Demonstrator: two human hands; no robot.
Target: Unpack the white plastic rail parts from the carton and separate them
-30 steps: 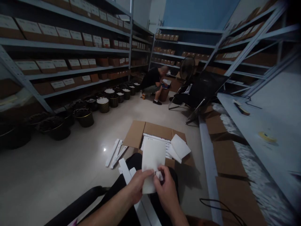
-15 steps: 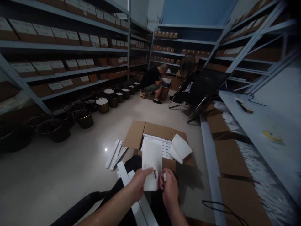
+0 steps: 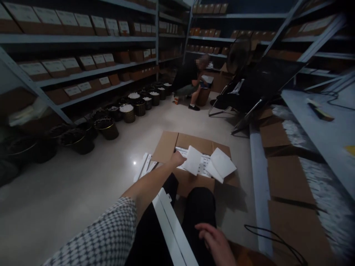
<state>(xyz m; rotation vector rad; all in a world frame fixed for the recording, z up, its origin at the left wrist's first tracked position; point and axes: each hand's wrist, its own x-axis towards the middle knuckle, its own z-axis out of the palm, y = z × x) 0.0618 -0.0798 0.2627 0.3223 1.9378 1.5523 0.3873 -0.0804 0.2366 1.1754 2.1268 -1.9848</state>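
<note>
My left hand (image 3: 178, 159) is stretched forward over the cardboard box (image 3: 165, 146), its fingers closed at the left edge of a white foam-like sheet or pouch (image 3: 193, 160). Under that sheet, rows of white printed packets (image 3: 205, 162) show inside the box. Two more white sheets (image 3: 223, 162) lie over the box's right side. Low at the right, my right hand (image 3: 216, 240) hovers near my knee with its fingers loosely bent and apart; I see nothing in it. Long white strips (image 3: 172, 225) rest across my lap.
More white strips (image 3: 144, 164) lie on the floor left of the box. Black bins (image 3: 107, 127) line the left shelves. A co-worker (image 3: 191, 81) sits ahead beside a folding chair (image 3: 266, 85). Open cartons (image 3: 283, 177) and a table (image 3: 310, 111) stand at right, a black cable (image 3: 271, 236) nearby.
My left hand has carried the white sheet from above my lap forward onto the box. My right hand has drawn back toward me, and the small white piece in it no longer shows.
</note>
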